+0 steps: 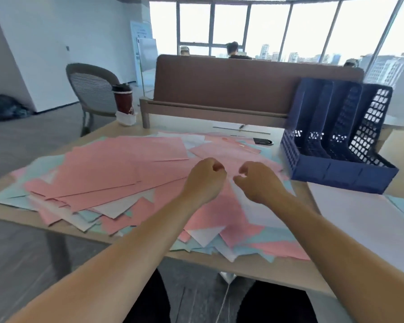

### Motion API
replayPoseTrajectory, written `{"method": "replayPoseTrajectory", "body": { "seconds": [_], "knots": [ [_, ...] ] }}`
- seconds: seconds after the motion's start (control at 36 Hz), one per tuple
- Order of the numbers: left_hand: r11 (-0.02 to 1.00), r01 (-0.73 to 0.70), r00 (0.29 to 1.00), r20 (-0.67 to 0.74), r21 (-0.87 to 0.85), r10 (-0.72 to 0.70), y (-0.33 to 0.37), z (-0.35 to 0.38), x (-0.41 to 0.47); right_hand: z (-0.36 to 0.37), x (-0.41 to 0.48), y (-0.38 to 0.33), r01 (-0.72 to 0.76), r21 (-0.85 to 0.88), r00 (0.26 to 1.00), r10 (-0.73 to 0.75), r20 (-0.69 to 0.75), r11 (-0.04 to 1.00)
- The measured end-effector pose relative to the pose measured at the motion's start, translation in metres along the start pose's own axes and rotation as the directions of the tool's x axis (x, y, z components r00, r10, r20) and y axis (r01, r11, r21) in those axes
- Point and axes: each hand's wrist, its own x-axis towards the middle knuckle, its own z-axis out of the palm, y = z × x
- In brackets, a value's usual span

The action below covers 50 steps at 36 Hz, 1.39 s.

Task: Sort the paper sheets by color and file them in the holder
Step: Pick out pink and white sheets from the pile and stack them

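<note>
A loose heap of pink sheets (107, 169), light blue sheets (261, 238) and white sheets (117, 208) covers the wooden table (243, 266). Pink lies mostly on top. A dark blue mesh file holder (331, 173) with several upright slots stands at the right, and I see no paper in its slots. My left hand (205, 180) hovers over the middle of the heap, fingers curled into a fist with nothing in it. My right hand (254, 183) is just beside it, fingers curled with thumb and forefinger nearly pinched; whether it touches a sheet I cannot tell.
A dark red tumbler (123, 99) stands at the table's far left corner. A brown desk divider (231, 87) runs along the back, with a pen (241, 126) and a black phone (262, 141) before it. White sheets (364, 220) lie right of the heap. A chair (91, 89) stands beyond.
</note>
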Motion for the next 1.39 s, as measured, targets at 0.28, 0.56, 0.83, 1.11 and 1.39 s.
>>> {"method": "replayPoseTrajectory", "body": {
  "seconds": [0.28, 0.56, 0.83, 1.11, 1.39],
  "knots": [
    [0.973, 0.23, 0.95, -0.222, 0.011, -0.221, -0.101, -0.101, 0.032, 0.07, 0.052, -0.111, 0.141, 0.092, 0.968, -0.157, 0.195, 0.986],
    [0.866, 0.471, 0.846, -0.363, 0.168, -0.39, -0.189, -0.19, 0.054, 0.118, 0.096, -0.205, 0.185, 0.222, 0.931, -0.243, 0.273, 0.957],
    [0.844, 0.365, 0.931, -0.158, 0.393, -0.329, -0.249, -0.23, 0.047, 0.144, 0.123, -0.265, -0.018, 0.431, 0.969, -0.091, 0.23, 0.902],
    [0.869, 0.448, 0.865, -0.346, 0.209, -0.363, -0.243, -0.232, 0.042, 0.135, 0.122, -0.283, -0.144, 0.515, 0.963, -0.001, 0.271, 0.845],
    [0.896, 0.445, 0.827, -0.388, 0.009, -0.407, -0.24, -0.249, 0.039, 0.133, 0.125, -0.291, -0.211, 0.597, 0.949, 0.015, 0.316, 0.774]
  ]
}}
